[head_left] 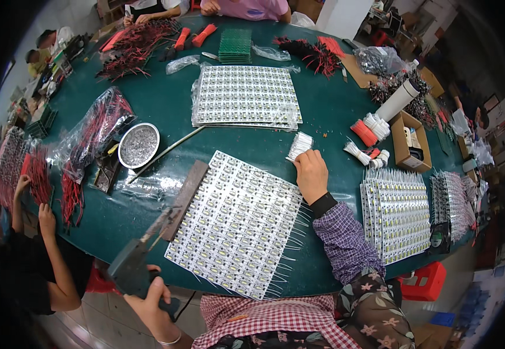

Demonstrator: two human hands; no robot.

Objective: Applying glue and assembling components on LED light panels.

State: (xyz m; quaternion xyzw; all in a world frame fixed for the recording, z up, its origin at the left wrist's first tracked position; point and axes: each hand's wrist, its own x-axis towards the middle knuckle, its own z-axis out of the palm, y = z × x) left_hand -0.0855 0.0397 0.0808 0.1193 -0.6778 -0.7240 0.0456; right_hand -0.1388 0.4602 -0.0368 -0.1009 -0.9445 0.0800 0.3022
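Observation:
A dark soldering gun [131, 269] is held in my left hand [155, 307], its tip pointing up toward a brown bar [187, 200]. That bar lies along the left edge of a white LED circuit board panel [235, 227], which sits tilted in front of me. White wires stick out from the panel's right and lower edges. Beyond its upper right edge, my right hand [312, 174] has its fingers closed on the near end of a bundle of short white wires [300, 145]. The fingertips partly hide what they grip.
Another stack of panels [246, 96] lies farther back. Wired panels [398, 215] stand at right, near a cardboard box [411, 142] and white roll [398, 100]. A round metal tin [139, 145] and thin rod [165, 154] lie left. A co-worker's hands [46, 220] reach red wires [38, 174].

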